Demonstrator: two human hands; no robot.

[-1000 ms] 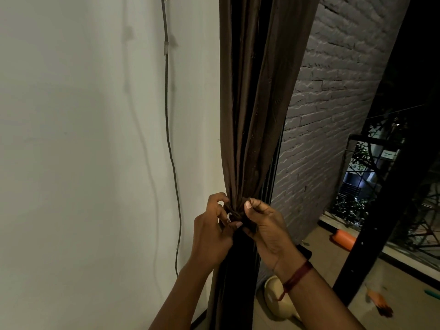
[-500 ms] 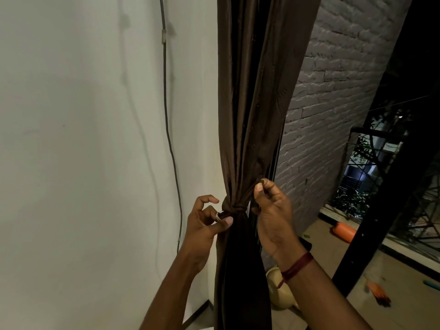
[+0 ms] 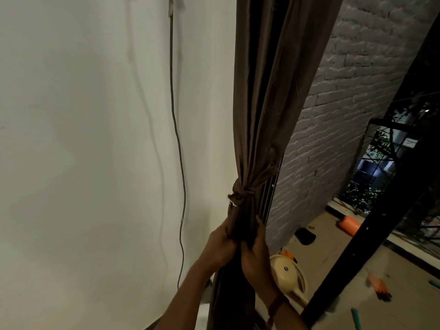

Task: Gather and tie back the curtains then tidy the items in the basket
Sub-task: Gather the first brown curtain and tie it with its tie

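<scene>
A dark brown curtain [image 3: 266, 96] hangs gathered beside the white wall, cinched by a knotted tie-back [image 3: 242, 190] of the same cloth. Below the knot, my left hand [image 3: 220, 246] grips the bunched lower curtain from the left side. My right hand [image 3: 256, 253] grips the same bunch from the right, fingers curled round the fabric. Both hands sit close together, a little under the knot. No basket is in view.
A thin cable [image 3: 177, 139] runs down the white wall. A grey brick wall [image 3: 333, 129] and black frame post [image 3: 371, 210] stand right. On the floor lie a cream plastic vessel [image 3: 287, 273], an orange roll [image 3: 350, 225] and small orange and green items.
Both hands have left the knot and dropped lower, now gripping the curtain bunch beneath it. The tie-back stays knotted on its own.
</scene>
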